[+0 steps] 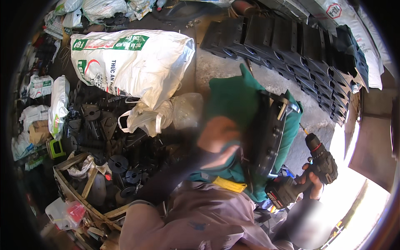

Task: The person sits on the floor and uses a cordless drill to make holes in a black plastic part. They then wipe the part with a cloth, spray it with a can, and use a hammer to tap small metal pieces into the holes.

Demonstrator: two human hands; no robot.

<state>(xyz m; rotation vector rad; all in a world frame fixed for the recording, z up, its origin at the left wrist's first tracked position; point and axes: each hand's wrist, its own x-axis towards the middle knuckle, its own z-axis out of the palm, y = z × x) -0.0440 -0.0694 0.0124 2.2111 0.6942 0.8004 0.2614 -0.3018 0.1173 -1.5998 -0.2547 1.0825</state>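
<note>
My right hand (311, 182) grips the handle of a black and red cordless drill (321, 163); its bit points up and to the left, and its battery (280, 194) hangs low. My left hand (217, 136), partly blurred, rests on a green cloth (234, 96) draped over my lap. A black metal plate with holes (270, 134) stands on edge against the cloth, between both hands. The left hand's fingers press on the cloth beside the plate. The drill tip is a short way right of the plate and apart from it.
A big white printed sack (133, 62) lies at the back left. Rows of stacked black metal brackets (300, 46) fill the back right. A heap of black round parts (104, 137) and a wooden crate (79, 187) sit at my left. Clear plastic bags (150, 118) lie nearby.
</note>
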